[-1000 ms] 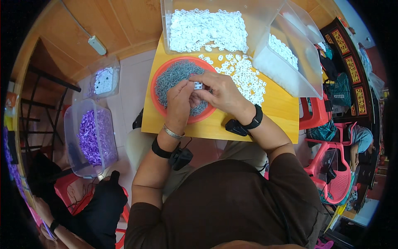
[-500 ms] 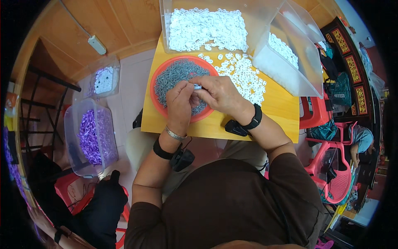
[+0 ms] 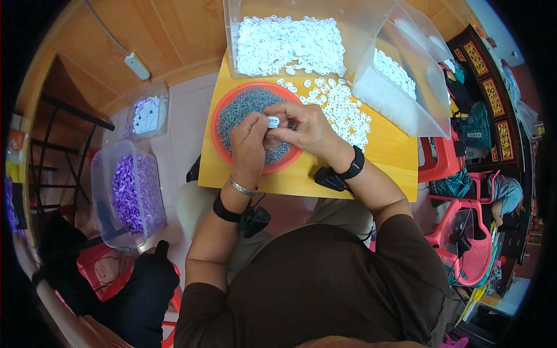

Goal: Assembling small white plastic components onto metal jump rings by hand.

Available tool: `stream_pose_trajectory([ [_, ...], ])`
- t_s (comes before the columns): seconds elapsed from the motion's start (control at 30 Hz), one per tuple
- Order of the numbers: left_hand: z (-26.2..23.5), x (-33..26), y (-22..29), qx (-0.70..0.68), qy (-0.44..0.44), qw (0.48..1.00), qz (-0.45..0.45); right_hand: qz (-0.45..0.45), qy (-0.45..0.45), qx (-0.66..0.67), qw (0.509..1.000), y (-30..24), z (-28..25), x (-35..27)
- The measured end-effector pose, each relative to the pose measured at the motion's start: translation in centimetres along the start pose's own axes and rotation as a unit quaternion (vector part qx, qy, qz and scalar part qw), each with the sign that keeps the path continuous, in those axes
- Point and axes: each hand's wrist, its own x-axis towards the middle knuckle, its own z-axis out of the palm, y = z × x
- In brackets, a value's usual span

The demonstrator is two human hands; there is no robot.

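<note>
Over the red bowl [image 3: 217, 136] of grey screws [image 3: 246, 110], my two hands meet at their fingertips. My left hand [image 3: 248, 142] pinches a small white plastic piece [image 3: 273, 122] with dark holes in its face. Close against its other side, my right hand [image 3: 307, 126] has its fingers and thumb curled in. Grey bits show between the right thumb and fingers; whether they are held or lie in the bowl behind, I cannot make out. More loose white pieces [image 3: 342, 116] lie spread on the yellow table [image 3: 389, 168], right of the bowl.
Clear bins of white pieces stand at the table's back [image 3: 231, 52] and right [image 3: 400, 116]. On the floor at left are a bin of purple pieces [image 3: 130, 197] and a smaller white-filled box [image 3: 146, 114]. A person's dark-clothed leg [image 3: 148, 284] is at lower left. Red chairs [image 3: 473, 249] stand right.
The white piece has turned so its holed face shows more, and the right fingers have opened slightly around it. At lower left the other person's arm has shifted.
</note>
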Motion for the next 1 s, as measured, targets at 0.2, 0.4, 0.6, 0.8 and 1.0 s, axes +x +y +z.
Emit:
stream_pose_trajectory([
  [0.2, -0.4, 0.4, 0.1, 0.016, -0.02, 1.0, 0.009, -0.031, 0.017, -0.014, 0.999, -0.3, -0.5, 0.0],
  [0.4, -0.8, 0.2, 0.3, 0.003, -0.026, 1.0, -0.002, -0.093, 0.022, -0.066, 0.993, -1.4, -1.9, 0.3],
  [0.6, -2.0, 0.5, 0.5, -0.013, -0.008, 1.0, 0.013, -0.103, 0.167, -0.179, 0.964, -2.8, -9.9, -0.7],
  [0.8, -2.0, 0.6, 1.0, -0.018, 0.013, 1.0, 0.02, -0.105, 0.323, -0.471, 0.814, -3.6, -16.6, -0.6],
  [1.0, -1.0, 1.4, 1.3, -0.008, -0.015, 1.0, 0.011, -0.225, 0.088, -0.407, 0.881, -16.5, -11.6, -4.6],
])
